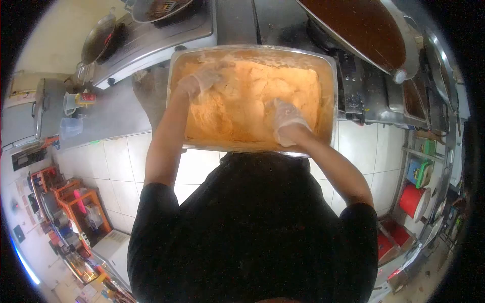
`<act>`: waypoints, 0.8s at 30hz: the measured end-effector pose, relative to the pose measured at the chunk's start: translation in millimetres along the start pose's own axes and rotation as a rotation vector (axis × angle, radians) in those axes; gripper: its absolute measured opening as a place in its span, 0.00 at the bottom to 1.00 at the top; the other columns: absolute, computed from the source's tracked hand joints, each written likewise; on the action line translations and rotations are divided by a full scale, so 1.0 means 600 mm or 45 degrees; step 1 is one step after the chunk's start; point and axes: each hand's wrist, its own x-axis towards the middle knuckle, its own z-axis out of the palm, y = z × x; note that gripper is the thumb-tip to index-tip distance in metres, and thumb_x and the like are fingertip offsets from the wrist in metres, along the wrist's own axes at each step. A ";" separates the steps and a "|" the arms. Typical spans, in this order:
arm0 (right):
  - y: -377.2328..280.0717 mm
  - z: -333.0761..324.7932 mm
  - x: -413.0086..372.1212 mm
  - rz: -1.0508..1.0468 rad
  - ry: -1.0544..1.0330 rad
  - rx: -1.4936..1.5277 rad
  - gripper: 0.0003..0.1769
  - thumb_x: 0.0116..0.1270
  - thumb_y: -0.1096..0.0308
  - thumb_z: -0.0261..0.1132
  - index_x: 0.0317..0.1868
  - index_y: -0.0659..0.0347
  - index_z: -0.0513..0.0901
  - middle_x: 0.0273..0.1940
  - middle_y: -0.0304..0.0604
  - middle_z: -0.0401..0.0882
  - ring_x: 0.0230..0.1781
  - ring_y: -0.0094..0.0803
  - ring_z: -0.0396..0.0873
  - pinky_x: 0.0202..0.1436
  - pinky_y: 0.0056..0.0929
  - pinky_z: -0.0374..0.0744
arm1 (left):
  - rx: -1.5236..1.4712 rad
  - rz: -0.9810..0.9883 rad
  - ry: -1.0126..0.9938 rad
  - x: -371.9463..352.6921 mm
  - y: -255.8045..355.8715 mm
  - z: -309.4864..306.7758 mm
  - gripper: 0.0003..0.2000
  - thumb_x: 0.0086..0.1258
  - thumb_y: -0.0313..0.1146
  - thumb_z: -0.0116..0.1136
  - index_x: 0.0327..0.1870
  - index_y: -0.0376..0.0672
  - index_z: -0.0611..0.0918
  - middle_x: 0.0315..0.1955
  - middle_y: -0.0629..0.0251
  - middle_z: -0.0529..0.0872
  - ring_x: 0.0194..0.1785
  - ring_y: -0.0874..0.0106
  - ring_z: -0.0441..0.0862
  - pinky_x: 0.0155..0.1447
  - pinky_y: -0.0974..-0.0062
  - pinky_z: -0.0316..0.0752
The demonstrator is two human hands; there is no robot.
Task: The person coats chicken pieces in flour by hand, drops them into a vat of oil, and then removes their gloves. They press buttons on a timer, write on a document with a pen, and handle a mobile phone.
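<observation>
A large rectangular metal tray (331, 96) in front of my body holds a thick layer of orange-tinted flour (247, 113), heaped and uneven. My left hand (206, 81), in a clear plastic glove dusted with flour, reaches into the tray's far left part. Its fingers stretch out over the flour, slightly blurred. On the right side of the tray, my right hand (287, 115) wears a similar glove and presses into the flour. The fingers of that hand are mostly hidden by the flour and the hand itself.
At the back left stands a stove (156, 43) with a pan (160, 9) on it. A big pan of brown liquid (358, 30) is at the back right. Plastic measuring jugs (70, 103) sit on the left counter. A shelf with a red container (411, 202) stands at the right.
</observation>
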 end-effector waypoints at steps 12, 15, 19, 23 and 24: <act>-0.052 -0.003 0.022 -0.038 -0.091 -0.447 0.16 0.82 0.63 0.49 0.56 0.61 0.81 0.50 0.61 0.85 0.52 0.57 0.85 0.56 0.53 0.82 | 1.180 0.240 0.283 -0.075 0.009 0.116 0.30 0.68 0.59 0.62 0.61 0.44 0.84 0.43 0.51 0.90 0.50 0.54 0.87 0.56 0.56 0.79; -0.020 0.010 0.018 -0.201 -0.023 -0.510 0.19 0.82 0.59 0.49 0.55 0.63 0.81 0.48 0.61 0.85 0.51 0.58 0.85 0.56 0.54 0.82 | 1.284 0.300 0.207 -0.055 0.019 0.114 0.27 0.69 0.56 0.63 0.60 0.44 0.84 0.41 0.52 0.90 0.49 0.54 0.88 0.54 0.57 0.80; -0.006 0.000 -0.001 -0.066 -0.067 -0.456 0.22 0.83 0.54 0.48 0.55 0.63 0.80 0.49 0.61 0.86 0.52 0.58 0.85 0.57 0.53 0.81 | 1.408 0.404 0.045 -0.014 -0.011 0.111 0.21 0.75 0.44 0.59 0.65 0.44 0.82 0.46 0.52 0.89 0.52 0.55 0.87 0.53 0.57 0.79; -0.003 -0.031 -0.036 0.145 -0.056 -0.340 0.20 0.82 0.56 0.49 0.54 0.62 0.81 0.49 0.58 0.86 0.52 0.57 0.85 0.58 0.52 0.81 | 1.094 0.559 0.239 -0.013 -0.009 0.123 0.18 0.79 0.37 0.54 0.67 0.45 0.81 0.51 0.53 0.89 0.58 0.60 0.85 0.56 0.61 0.78; -0.003 -0.040 -0.046 0.116 -0.032 -0.344 0.25 0.84 0.50 0.46 0.54 0.62 0.81 0.50 0.58 0.86 0.52 0.57 0.85 0.58 0.52 0.80 | 1.423 0.700 0.492 0.011 -0.051 0.138 0.19 0.79 0.38 0.54 0.67 0.46 0.81 0.51 0.53 0.89 0.57 0.60 0.85 0.57 0.63 0.78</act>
